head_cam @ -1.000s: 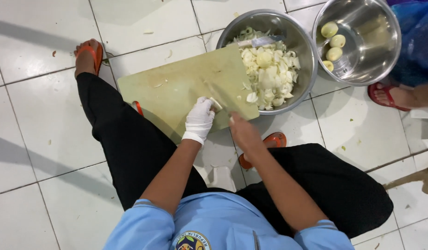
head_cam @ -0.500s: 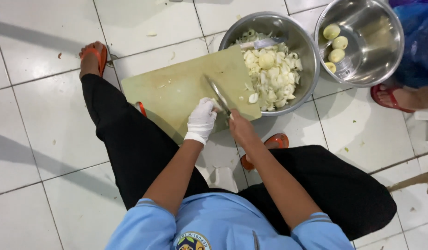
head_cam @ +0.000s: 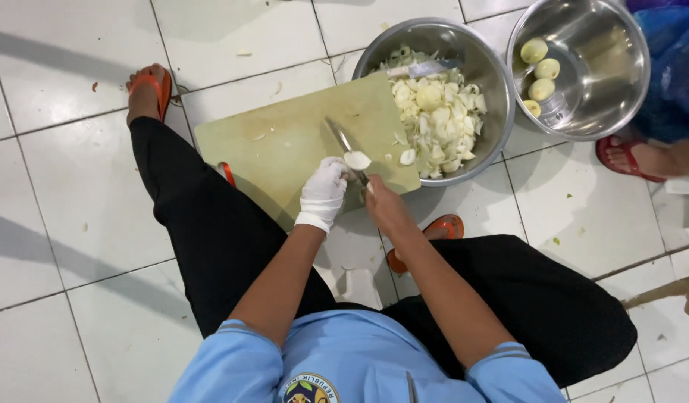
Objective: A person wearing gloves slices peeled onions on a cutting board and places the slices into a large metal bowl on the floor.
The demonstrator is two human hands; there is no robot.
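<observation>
1. The head camera looks straight down at a person sitting on a white tiled floor (head_cam: 76, 224).
2. A pale green cutting board (head_cam: 285, 149) lies flat on the floor between the person's legs.
3. The left hand (head_cam: 323, 192) wears a white glove. Its fingers are curled around a piece of peeled white onion (head_cam: 357, 160) and hold it at the near edge of the board.
4. The right hand (head_cam: 384, 207) is bare. It is closed tight around the handle of a knife (head_cam: 343, 143). The blade points away from the person and sits over the board, just beside the onion piece.
5. A big metal bowl (head_cam: 493, 112) touches the far right side of the board. It is full of chopped onion pieces (head_cam: 441, 119). A few bits lie on the board near the bowl.
6. A second metal bowl (head_cam: 613, 97) stands to the right of the first one. It holds a few whole peeled onions (head_cam: 540, 71).
7. The person wears orange sandals (head_cam: 161, 89).
8. Another person's foot in a red sandal (head_cam: 628, 158) shows at the right edge, next to a blue plastic bag (head_cam: 676, 67).
</observation>
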